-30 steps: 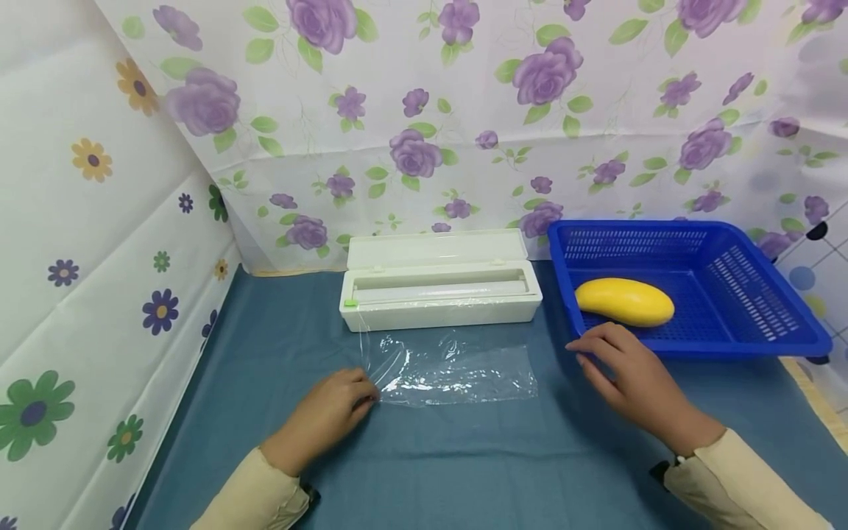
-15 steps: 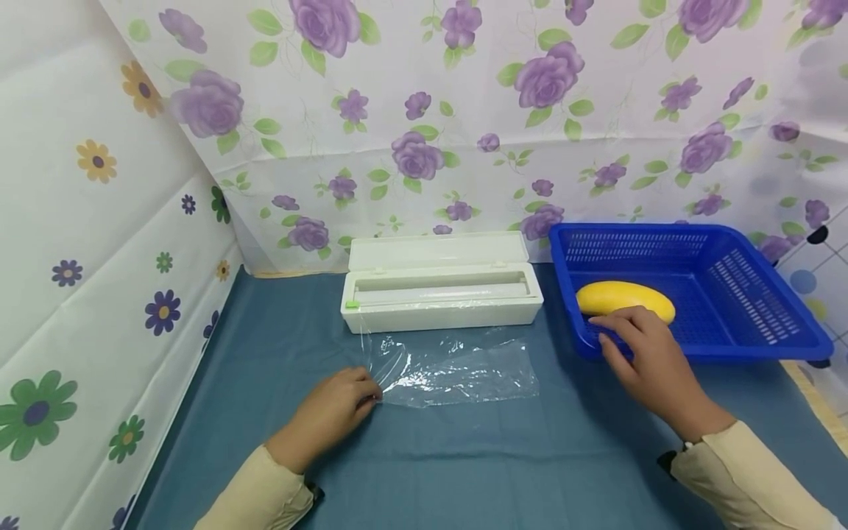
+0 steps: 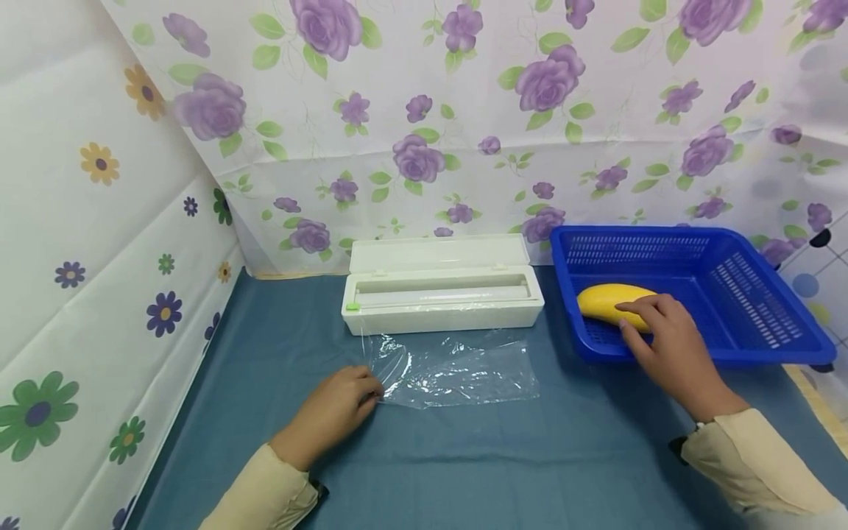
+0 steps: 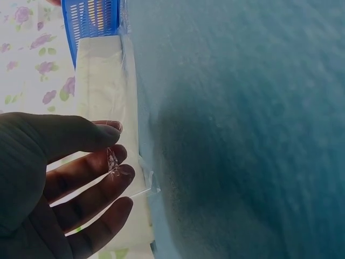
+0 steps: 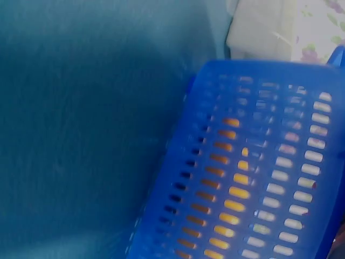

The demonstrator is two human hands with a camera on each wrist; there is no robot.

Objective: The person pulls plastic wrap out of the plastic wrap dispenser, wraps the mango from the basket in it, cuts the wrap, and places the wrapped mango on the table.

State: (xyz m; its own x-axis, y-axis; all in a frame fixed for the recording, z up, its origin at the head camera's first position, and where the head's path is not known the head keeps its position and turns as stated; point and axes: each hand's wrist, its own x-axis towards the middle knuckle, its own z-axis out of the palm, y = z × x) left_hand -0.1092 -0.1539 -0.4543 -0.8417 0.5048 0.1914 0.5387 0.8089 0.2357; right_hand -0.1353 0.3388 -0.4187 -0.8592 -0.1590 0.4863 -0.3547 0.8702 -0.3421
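Note:
My left hand [image 3: 334, 412] pinches the left front corner of a clear sheet of cling film [image 3: 457, 372]. In the left wrist view a crumpled bit of film [image 4: 112, 162] shows at the fingertips of the left hand [image 4: 81, 167]. The sheet runs out from a white cling film dispenser [image 3: 444, 319], whose lid stands raised. My right hand [image 3: 672, 350] reaches over the front rim of a blue basket [image 3: 742, 356]. Its loosely bent fingers are over a smooth, long yellow fruit [image 3: 603, 300], possibly a mango; firm contact cannot be told.
A blue-green cloth [image 3: 464, 471] covers the table. Behind it hangs a flowered curtain [image 3: 371, 110], and another [image 3: 99, 243] stands along the left. In the right wrist view the slotted basket wall [image 5: 237, 67] lies close, with yellow showing through the slots.
My right hand has moved right and forward, from beside the basket's front left corner to over the yellow fruit. The left hand keeps its pinch on the film with almost no movement.

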